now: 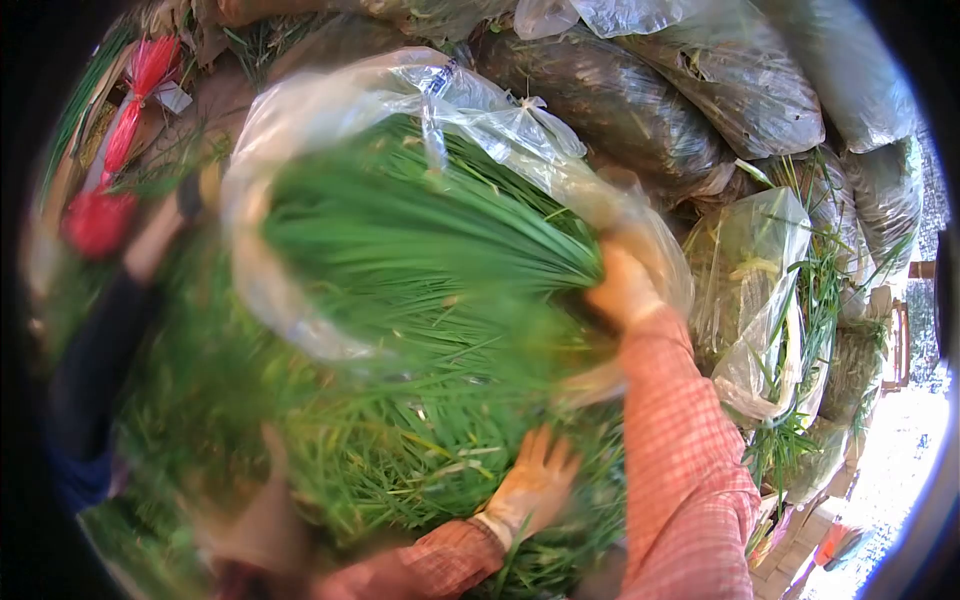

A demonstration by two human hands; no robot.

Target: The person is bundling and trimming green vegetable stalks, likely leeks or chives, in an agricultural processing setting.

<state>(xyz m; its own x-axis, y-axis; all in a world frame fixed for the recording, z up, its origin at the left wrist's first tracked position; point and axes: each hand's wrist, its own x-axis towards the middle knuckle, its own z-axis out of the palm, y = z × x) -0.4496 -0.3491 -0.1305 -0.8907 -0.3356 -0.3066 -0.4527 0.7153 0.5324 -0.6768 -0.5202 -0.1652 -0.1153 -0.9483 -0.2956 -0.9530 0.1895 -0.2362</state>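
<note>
My right hand (625, 285), in a light glove, grips a bunch of chives (450, 230) by its narrow end. The long green leaves fan out to the left across the mouth of a large clear plastic bag (265, 130), which has more greens inside. My left hand (535, 480), also gloved, lies with fingers spread on a pile of loose green leaves (400, 460) just below the bag. Blur covers part of the bunch's lower side and the near greens.
At left, a co-worker's dark-sleeved arm (95, 360) reaches toward the bag's far-left side. Red plastic strips (120, 140) hang beyond it. Filled plastic bags (620, 100) are heaped at the back, and another clear bag (745, 290) stands right of my forearm. A brownish blurred shape (260, 520) is at bottom left.
</note>
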